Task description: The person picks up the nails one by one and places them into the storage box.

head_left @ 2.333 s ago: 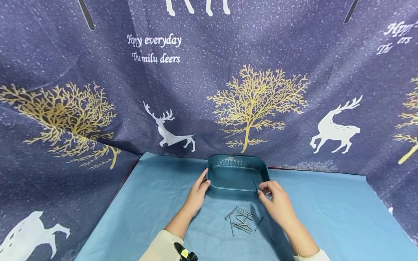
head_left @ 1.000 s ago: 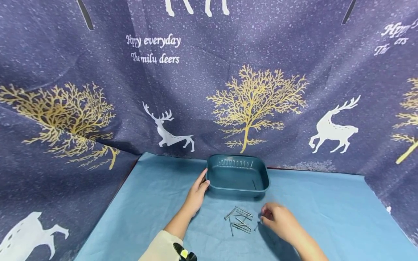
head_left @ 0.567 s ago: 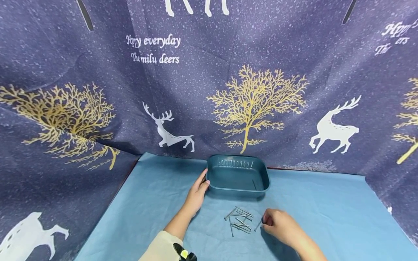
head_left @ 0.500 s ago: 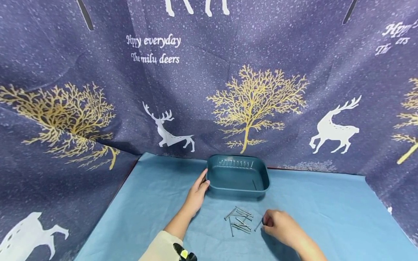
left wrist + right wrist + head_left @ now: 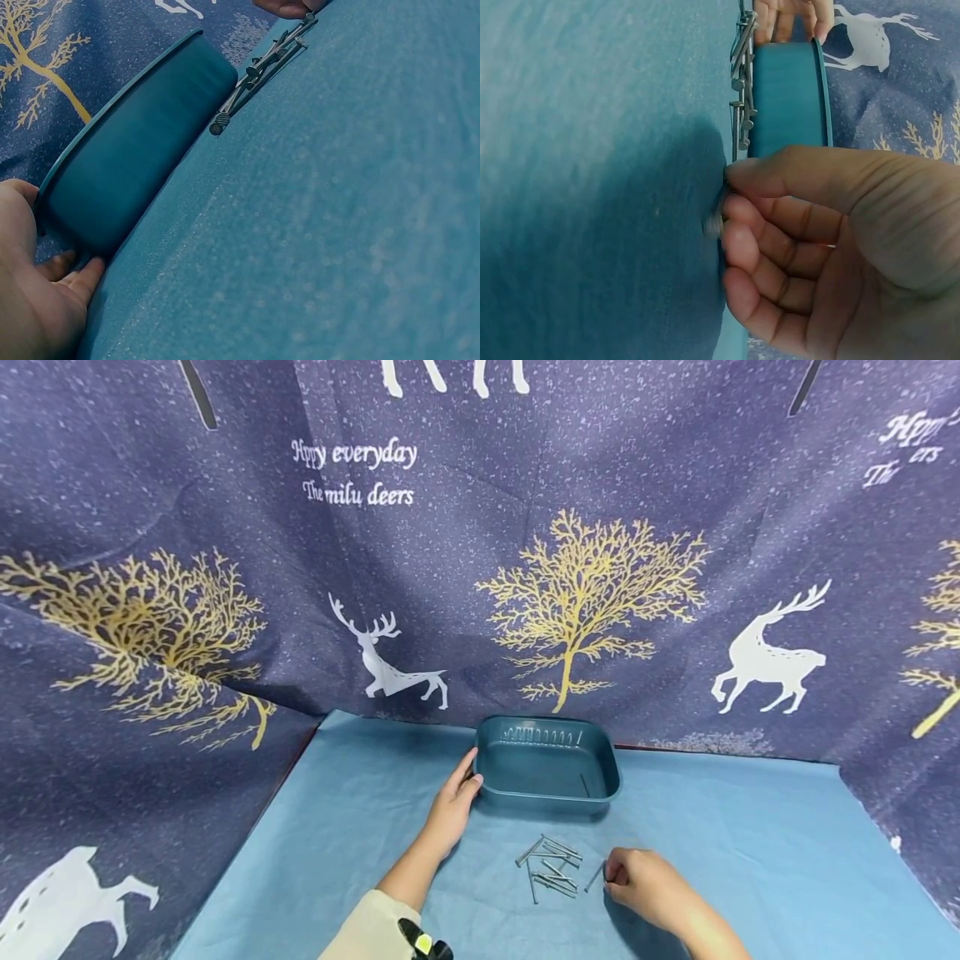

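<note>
Beside loose nails [image 5: 555,867], the right hand [image 5: 645,883] pinches another nail [image 5: 715,226]; the left hand [image 5: 450,807], spread, seemingly steadies the teal tray [image 5: 536,805].

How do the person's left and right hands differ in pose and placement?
The left hand rests against the left side of the tray, fingers extended; the right hand has curled fingers and pinches a lone nail. In the head view, the left shows a cream sleeve behind it, whereas no sleeve shows on the right. Both are bare, and neither touches the pile of nails.
</note>
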The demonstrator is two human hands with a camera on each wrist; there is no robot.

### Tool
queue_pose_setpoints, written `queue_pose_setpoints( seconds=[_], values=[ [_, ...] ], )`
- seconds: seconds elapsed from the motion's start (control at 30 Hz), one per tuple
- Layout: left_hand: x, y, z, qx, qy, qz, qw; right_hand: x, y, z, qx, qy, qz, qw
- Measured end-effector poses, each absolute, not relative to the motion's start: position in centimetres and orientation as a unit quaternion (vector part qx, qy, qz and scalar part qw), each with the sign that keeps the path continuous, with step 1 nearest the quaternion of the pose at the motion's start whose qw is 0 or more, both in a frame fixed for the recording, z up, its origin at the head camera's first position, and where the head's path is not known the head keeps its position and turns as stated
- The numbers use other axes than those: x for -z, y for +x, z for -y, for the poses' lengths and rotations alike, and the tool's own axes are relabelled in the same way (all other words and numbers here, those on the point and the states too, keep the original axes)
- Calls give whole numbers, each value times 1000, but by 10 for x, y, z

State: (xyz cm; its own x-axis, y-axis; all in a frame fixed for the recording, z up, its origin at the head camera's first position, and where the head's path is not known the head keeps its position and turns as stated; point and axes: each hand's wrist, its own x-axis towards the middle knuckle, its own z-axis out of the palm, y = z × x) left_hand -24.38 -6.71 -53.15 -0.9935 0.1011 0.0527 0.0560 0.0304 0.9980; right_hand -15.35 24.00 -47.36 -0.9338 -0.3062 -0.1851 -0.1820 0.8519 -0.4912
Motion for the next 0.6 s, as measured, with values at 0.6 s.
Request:
queue_pose_setpoints(
  seconds=[0.6],
  values=[
    [529, -243, 67, -695, 57, -716, 19, 476, -151, -233, 208, -124, -966, 89]
  ],
)
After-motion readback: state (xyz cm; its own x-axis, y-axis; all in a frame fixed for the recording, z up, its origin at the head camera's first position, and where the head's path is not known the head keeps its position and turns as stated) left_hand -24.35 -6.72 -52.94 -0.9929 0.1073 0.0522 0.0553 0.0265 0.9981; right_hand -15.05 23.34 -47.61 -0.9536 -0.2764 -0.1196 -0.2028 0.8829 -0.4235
